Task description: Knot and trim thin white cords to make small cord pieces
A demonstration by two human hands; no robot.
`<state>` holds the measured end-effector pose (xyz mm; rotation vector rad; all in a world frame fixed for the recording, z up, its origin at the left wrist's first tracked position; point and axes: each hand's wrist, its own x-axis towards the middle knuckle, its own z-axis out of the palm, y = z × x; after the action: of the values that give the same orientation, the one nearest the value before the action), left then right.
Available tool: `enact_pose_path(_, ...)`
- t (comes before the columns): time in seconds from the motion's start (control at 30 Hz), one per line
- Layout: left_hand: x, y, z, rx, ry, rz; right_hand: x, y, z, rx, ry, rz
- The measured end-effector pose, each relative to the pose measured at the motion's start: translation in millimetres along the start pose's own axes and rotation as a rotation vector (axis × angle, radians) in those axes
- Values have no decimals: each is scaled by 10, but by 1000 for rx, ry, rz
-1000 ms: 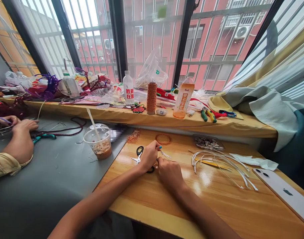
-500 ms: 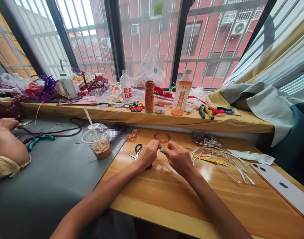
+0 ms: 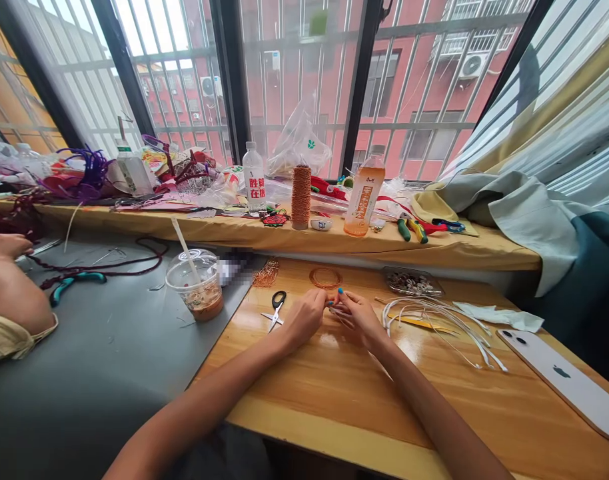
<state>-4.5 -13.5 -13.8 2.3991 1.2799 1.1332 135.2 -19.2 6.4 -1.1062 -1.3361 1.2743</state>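
Observation:
My left hand (image 3: 304, 317) and my right hand (image 3: 358, 315) meet over the wooden table (image 3: 334, 393), fingertips pinched together on a thin white strip (image 3: 340, 311) held between them. Small black-handled scissors (image 3: 275, 309) lie on the table just left of my left hand. A coil of copper wire (image 3: 325, 277) lies just beyond my fingers. A bundle of white strips (image 3: 434, 320) lies to the right of my right hand.
A plastic cup with a straw (image 3: 198, 291) stands on the grey table at left, where another person's hand (image 3: 7, 287) rests. A tray of small pieces (image 3: 412, 283), a phone (image 3: 564, 380), a copper thread spool (image 3: 301, 197), two bottles and pliers (image 3: 414, 230) lie around.
My right hand rose from the table and came forward to meet my left hand near the copper coil. The scissors now lie uncovered. The other person's hand drew back to the left.

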Motion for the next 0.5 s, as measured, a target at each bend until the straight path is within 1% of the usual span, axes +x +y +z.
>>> enact_pose_path(0.03,-2,0,4,51,-11,24,2,17,-2,149,-15,112)
enact_pose_path(0.07,-3,-2,6,123,-29,59,0,29,-4,256,-24,194)
enact_pose_path(0.1,-2,-4,6,188,-48,95,-3,36,-7,321,-18,247)
enact_pose_path(0.17,4,-8,3,225,-62,125,-5,47,-13,349,24,282)
enact_pose_path(0.23,15,-7,-2,202,-81,140,5,62,-20,298,82,254)
enact_pose_path(0.27,22,-5,-6,169,-90,134,15,74,-25,259,105,218)
enact_pose_path(0.37,45,14,-22,13,-106,69,55,127,-45,120,123,106)
enact_pose_path(0.5,75,55,-50,-215,-110,-29,105,210,-70,-89,137,0)
